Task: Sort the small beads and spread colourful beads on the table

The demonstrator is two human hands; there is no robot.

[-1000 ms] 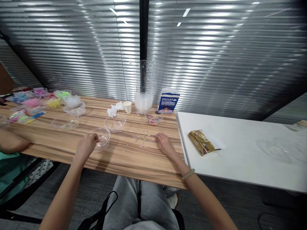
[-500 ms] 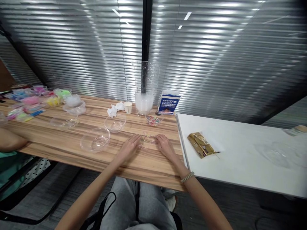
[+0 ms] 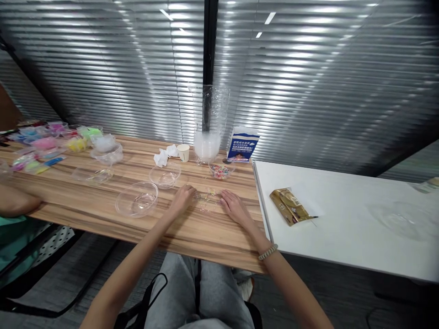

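Small coloured bits that look like beads (image 3: 210,192) lie on the wood table among clear, shiny material too fine to name. My left hand (image 3: 184,196) rests at their left side with its fingers curled in; what its fingertips hold, if anything, is hidden. On the right side, my right hand (image 3: 234,206) lies low on the table, fingers stretched toward the bits. Just behind them stands a clear bowl of mixed coloured beads (image 3: 220,171). Two clear plastic bowls, a larger one (image 3: 134,212) and a smaller one (image 3: 164,182), sit left of my left hand.
Crumpled tissue (image 3: 161,158), a paper cup (image 3: 183,153), a tub of white material (image 3: 207,147) and a blue packet (image 3: 243,145) line the back. A gold packet (image 3: 290,208) lies on the white table (image 3: 343,219). Another person's arm (image 3: 17,201) rests at far left.
My left hand has drawn slightly up and left, its fingers curling from a flatter pose. The right hand has shifted slightly; the gap between my hands is wider.
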